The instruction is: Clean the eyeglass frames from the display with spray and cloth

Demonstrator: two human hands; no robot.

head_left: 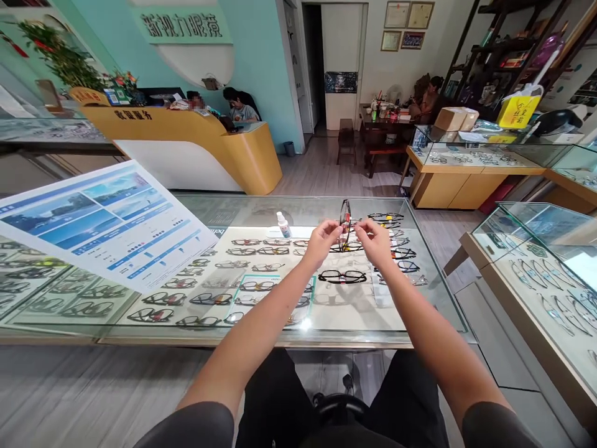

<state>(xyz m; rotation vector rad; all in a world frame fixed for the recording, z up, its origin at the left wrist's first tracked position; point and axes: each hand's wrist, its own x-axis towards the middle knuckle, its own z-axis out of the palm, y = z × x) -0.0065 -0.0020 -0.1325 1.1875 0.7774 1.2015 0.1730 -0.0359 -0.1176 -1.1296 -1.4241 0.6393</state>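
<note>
Above the glass counter, a pair of dark-framed eyeglasses [345,211] is held up, turned on edge. My left hand [323,241] pinches it from the left with thumb and fingers. From the other side my right hand [375,242] is closed on it too; its fingertips are small in view, so the exact grip is hard to make out. Another pair of black eyeglasses [342,277] lies just below my hands at the counter. A small white spray bottle [283,225] stands upright on the glass, left of my left hand.
Rows of eyeglass frames fill the glass display counter [354,320]. A printed sheet [112,227] juts over its left part. More display cases [536,280] stand at the right. Behind are a yellow reception desk [252,155] with a seated person, and another person by a dark table.
</note>
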